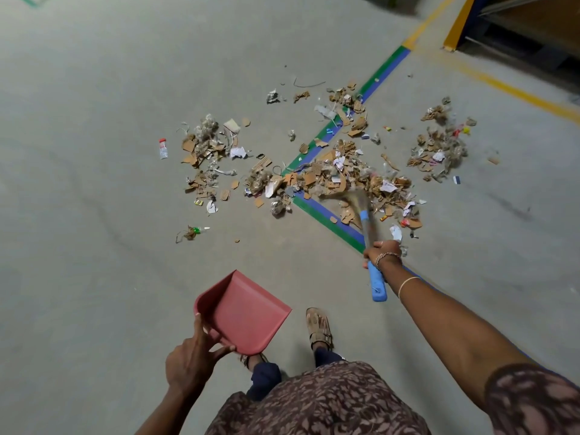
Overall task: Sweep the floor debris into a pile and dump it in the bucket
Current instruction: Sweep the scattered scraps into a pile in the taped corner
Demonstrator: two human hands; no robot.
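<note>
Broom sweeping debris across the floor tape.
The right hand clenches the broom's blue handle just beside the tape. The left hand grasps a red dustpan near a sandalled foot. A small bottle lies well left of the tape.

1. The grey concrete floor looked matt and smooth.
2. The pink-red scoop-shaped plastic dustpan was smooth with a dull sheen.
3. The light blue plastic broom handle looked smooth.
4. The scattered debris was mostly torn corrugated brown cardboard and crumpled white paper.
5. The green-and-blue floor tape looked slightly glossy.
6. The brown patterned garment was matt cloth.
</note>
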